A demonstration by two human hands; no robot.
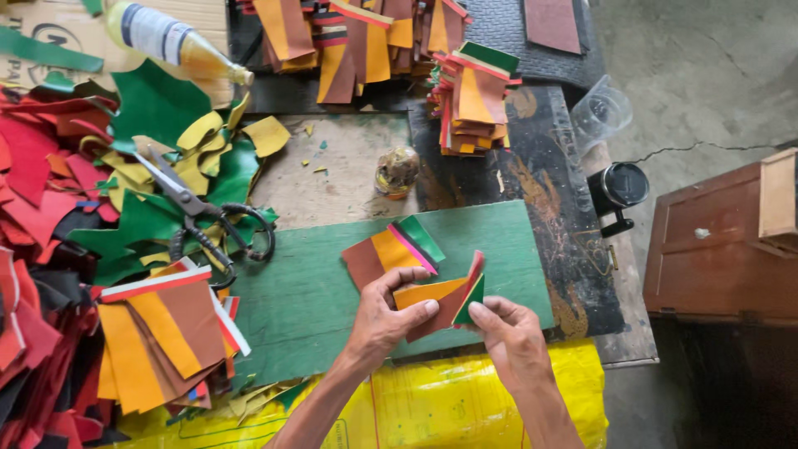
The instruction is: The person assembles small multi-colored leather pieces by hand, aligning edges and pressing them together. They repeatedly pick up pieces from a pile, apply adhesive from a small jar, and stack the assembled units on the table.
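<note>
Left hand: your left hand (384,314) is closed on the multicoloured patchwork piece of brown, orange, red and green leather strips (445,297), thumb laid across its orange band, fingers under it.
Right hand: your right hand (509,333) pinches the same piece at its lower right corner, just under the green and red edge.
Where the piece is: lifted a little above the green cutting mat (316,291), near its front edge and just below a second striped patchwork panel (392,251) that lies flat on the mat.
Step in hand: by the look of it you are folding or lining up the strips — the right edge stands up rather than lying flat.
Next move: it seems to call for both thumbs pressing evenly so the coloured edges meet without slipping.
Around you: a stack of brown and orange finished panels (166,341) at your left, black-handled metal shears (195,212) on green and yellow offcuts, another tall stack of panels (474,100) behind the mat.
Hard to make out: the underside of the held piece and your fingertips beneath it — hidden; the heap of red scraps (33,166) is cut off at the left edge.
</note>
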